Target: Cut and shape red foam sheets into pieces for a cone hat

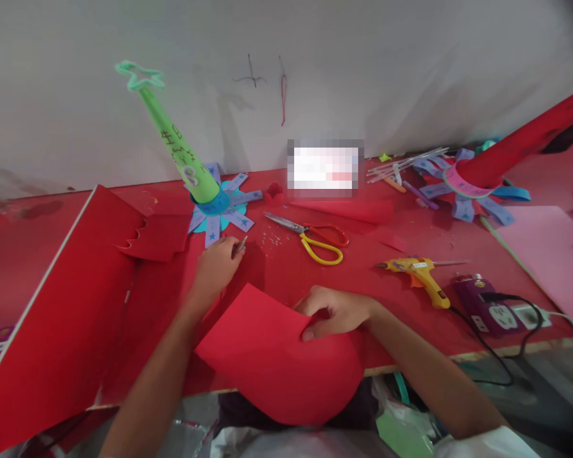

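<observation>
A red sheet of paper (286, 369) with a rounded lower edge curves over the table's front edge towards my body. My right hand (337, 310) pinches its upper edge, thumb on the near face and fingers behind. My left hand (219, 264) rests on the table beyond the sheet's left corner, fingers curled round a small slim object whose short end shows; its kind I cannot make out. Just past that hand stands a green paper cone (179, 146) with a star-shaped top and purple strips fanned round its base. Scissors (310, 235) with red and yellow handles lie between the hands, farther back.
A yellow glue gun (420, 273) lies at right beside a purple power strip (487, 305), with black cables hanging over the edge. A red board (48, 305) slants at left. Clear sticks (405, 166) lie near the wall, beside a red cone (530, 140) with purple strips.
</observation>
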### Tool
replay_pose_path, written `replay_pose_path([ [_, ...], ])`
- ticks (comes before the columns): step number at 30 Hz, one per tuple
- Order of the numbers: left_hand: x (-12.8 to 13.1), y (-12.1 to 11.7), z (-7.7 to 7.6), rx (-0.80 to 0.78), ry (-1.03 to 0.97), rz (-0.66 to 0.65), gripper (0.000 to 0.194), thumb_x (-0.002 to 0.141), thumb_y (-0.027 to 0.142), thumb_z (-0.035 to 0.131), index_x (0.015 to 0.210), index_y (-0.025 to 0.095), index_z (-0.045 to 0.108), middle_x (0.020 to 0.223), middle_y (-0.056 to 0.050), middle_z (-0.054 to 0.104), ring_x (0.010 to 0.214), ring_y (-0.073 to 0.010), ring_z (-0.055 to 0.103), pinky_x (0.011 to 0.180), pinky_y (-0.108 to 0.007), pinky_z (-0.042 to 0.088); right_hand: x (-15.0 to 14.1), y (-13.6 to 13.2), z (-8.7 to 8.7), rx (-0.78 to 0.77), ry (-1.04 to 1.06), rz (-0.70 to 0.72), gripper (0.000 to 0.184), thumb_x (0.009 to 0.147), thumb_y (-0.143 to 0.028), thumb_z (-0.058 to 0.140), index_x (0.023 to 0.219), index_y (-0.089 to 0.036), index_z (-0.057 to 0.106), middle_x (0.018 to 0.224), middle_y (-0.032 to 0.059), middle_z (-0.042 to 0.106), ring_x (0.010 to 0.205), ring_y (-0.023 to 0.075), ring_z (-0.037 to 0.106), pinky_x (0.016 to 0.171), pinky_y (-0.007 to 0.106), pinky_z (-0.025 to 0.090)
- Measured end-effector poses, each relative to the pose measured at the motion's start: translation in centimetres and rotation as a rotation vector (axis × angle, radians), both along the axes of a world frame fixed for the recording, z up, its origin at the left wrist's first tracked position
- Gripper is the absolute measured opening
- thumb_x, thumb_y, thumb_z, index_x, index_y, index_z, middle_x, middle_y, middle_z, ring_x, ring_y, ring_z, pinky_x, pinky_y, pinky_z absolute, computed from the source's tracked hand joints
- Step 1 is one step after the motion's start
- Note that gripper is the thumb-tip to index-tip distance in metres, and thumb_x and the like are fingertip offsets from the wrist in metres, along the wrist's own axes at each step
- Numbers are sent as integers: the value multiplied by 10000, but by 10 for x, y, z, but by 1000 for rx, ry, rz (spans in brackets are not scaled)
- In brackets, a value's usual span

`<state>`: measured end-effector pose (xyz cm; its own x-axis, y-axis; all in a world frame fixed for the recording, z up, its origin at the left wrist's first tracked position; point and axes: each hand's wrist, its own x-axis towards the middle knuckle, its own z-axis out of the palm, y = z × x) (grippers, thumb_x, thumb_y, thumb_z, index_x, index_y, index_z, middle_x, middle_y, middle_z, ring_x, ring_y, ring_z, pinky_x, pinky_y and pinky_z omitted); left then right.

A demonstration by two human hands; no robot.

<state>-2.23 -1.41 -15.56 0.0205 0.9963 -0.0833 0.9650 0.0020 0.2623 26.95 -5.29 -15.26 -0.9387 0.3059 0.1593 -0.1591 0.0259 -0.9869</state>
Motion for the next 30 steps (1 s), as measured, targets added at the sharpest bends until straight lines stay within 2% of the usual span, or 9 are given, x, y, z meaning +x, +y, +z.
replay_pose_path([
  [6, 19, -14, 7, 21, 302, -71, 335, 1098, 187, 377, 1143, 156, 708, 1234, -188, 726, 1125, -336, 714, 690, -357, 462, 1, 1, -3, -10, 15, -24, 263, 1021, -371, 736, 1003, -136, 852, 1006, 97, 869, 920, 190, 804, 890, 284, 611],
  [9, 21, -18, 9, 23, 317, -113, 367, 1058, 97, 364, 1168, 153, 710, 1226, -193, 709, 1110, -333, 717, 699, -361, 482, 3, 2, -5, -19, 8, -28, 264, 1022, -378, 740, 1015, -143, 861, 1038, 99, 872, 946, 195, 810, 908, 286, 609],
  [12, 7, -13, 16, 44, 281, -127, 352, 1066, 117, 383, 1176, 169, 713, 1229, -191, 709, 1079, -327, 716, 727, -376, 501, 4, 2, -4, -22, -15, -40, 319, 1019, -438, 741, 1015, -143, 863, 1033, 102, 871, 957, 206, 811, 908, 291, 611],
  [16, -31, 0, 28, 70, 395, -5, 394, 1126, 257, 324, 1238, 191, 696, 1223, -192, 717, 1076, -346, 724, 759, -396, 533, 3, 3, -5, -22, -13, -63, 388, 1019, -489, 733, 994, -124, 863, 994, 114, 868, 932, 203, 803, 882, 276, 607],
  [22, -62, 1, 31, 4, 468, 132, 443, 1111, 278, 307, 1350, 148, 656, 1269, -260, 702, 1186, -436, 690, 858, -532, 597, 9, 2, -16, -101, 107, -115, 293, 977, -426, 805, 971, -140, 866, 924, 84, 855, 849, 191, 788, 846, 276, 607],
  [24, -59, -1, 31, 119, 373, 101, 456, 1106, 330, 354, 1463, 186, 598, 1411, -256, 655, 1323, -448, 623, 948, -573, 591, 13, 0, -21, -212, 144, -185, 303, 924, -467, 854, 965, -168, 871, 918, 75, 853, 879, 214, 796, 861, 306, 619],
  [26, -51, 1, 34, 214, 109, 17, 501, 1098, 441, 399, 1521, 229, 562, 1493, -204, 636, 1391, -418, 592, 1056, -581, 570, 15, -3, -24, -354, 170, -352, 327, 866, -508, 896, 1003, -212, 871, 948, 61, 855, 917, 232, 802, 853, 329, 634],
  [27, -46, 3, 36, 209, -78, -39, 534, 1090, 515, 404, 1511, 235, 577, 1464, -174, 668, 1373, -391, 616, 1091, -566, 566, 14, -2, -23, -408, 186, -462, 340, 843, -512, 912, 1038, -238, 866, 975, 51, 855, 924, 232, 804, 845, 334, 641],
  [30, -31, 16, 47, -17, -528, -197, 708, 1042, 732, 366, 1515, 262, 605, 1359, -116, 749, 1266, -357, 696, 1092, -548, 592, 6, 5, -19, -455, 139, -771, 398, 885, -432, 885, 1250, -301, 797, 1184, 45, 839, 1047, 237, 800, 975, 391, 635],
])
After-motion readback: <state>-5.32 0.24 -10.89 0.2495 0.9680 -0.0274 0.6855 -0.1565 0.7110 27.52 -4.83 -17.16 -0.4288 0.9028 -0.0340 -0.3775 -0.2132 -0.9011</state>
